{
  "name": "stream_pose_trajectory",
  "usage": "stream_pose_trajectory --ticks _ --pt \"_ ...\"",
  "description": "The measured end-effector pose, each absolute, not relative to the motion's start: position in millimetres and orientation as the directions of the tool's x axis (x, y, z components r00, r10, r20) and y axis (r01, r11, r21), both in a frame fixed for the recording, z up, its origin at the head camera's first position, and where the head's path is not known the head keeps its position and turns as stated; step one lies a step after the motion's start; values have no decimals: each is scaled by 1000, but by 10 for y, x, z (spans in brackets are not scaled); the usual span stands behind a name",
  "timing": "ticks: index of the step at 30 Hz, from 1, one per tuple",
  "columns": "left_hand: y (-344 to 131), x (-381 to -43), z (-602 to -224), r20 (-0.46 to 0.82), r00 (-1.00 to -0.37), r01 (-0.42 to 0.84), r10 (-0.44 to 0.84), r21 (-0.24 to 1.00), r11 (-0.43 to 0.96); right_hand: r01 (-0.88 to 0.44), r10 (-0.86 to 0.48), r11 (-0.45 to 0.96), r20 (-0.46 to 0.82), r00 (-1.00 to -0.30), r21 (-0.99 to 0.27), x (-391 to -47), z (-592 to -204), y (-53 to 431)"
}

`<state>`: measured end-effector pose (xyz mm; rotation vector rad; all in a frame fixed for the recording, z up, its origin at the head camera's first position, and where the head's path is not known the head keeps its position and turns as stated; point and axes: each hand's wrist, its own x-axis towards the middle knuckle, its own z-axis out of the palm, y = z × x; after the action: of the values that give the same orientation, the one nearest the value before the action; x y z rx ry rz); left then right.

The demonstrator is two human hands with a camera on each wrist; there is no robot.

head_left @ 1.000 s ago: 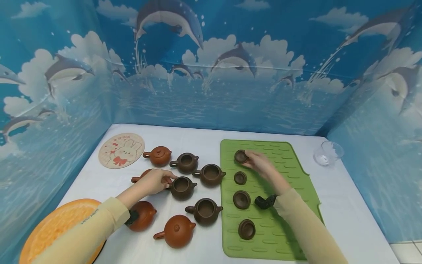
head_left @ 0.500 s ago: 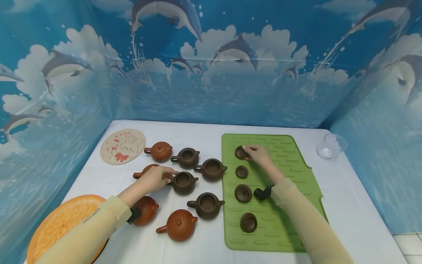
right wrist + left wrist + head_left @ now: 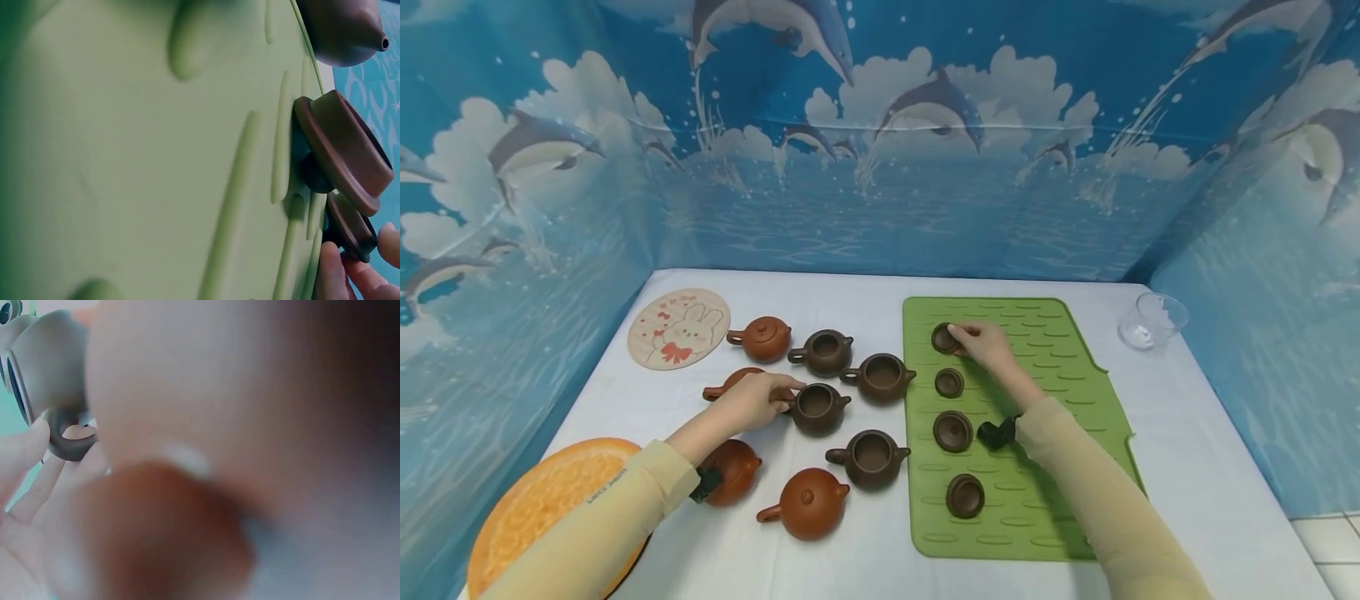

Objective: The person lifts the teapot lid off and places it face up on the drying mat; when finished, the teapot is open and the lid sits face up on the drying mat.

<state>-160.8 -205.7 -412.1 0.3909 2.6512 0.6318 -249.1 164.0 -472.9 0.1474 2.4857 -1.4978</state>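
My left hand (image 3: 748, 406) grips the loop handle (image 3: 70, 447) of a dark brown lidless teapot (image 3: 817, 408), thumb and fingers around it in the left wrist view. Over the far left part of a green mat (image 3: 1037, 500), my right hand (image 3: 988, 343) pinches a small dark brown teapot lid (image 3: 945, 337) by its edge. Three more dark lids lie in a column toward me: a small lid (image 3: 949, 382), a wider lid (image 3: 952, 431) and a near lid (image 3: 965, 496). The right wrist view shows one upturned lid (image 3: 344, 144), knob against the mat.
Other open dark teapots (image 3: 872, 459) stand left of the mat, beside several reddish-brown lidded teapots (image 3: 811, 504). A rabbit-print round mat (image 3: 679, 329) lies far left, an orange round object (image 3: 535, 517) near left. A clear glass (image 3: 1152, 321) is far right, before a dolphin curtain (image 3: 880, 217).
The head view has tilted slightly, so the table sits higher in the picture. The left hand stays on the teapot handle. The right fingers have shifted a little on the lid's edge.
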Motion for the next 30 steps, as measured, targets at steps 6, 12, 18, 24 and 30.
stream_pose_trajectory --ticks 6,12,18,24,30 --pt "-2068 -1613 -4100 -323 -874 184 362 469 864 208 -64 501 -276 -959 -840 -2470 -4682 1657" --pt "-2120 -1534 -3984 -245 -896 211 370 498 841 145 -79 574 -230 -970 -806 -2376 -4476 1685" --pt "-2209 -1268 -3844 -110 -913 275 392 542 794 25 -116 623 -124 -985 -781 -2208 -4266 1570" --pt "-2224 -858 -3884 -102 -906 256 410 638 726 -124 -240 572 -21 -971 -811 -1864 -4151 1282" --pt "-2255 -486 -4087 -101 -908 239 408 674 699 -210 -435 426 4 -901 -880 -1471 -4121 885"
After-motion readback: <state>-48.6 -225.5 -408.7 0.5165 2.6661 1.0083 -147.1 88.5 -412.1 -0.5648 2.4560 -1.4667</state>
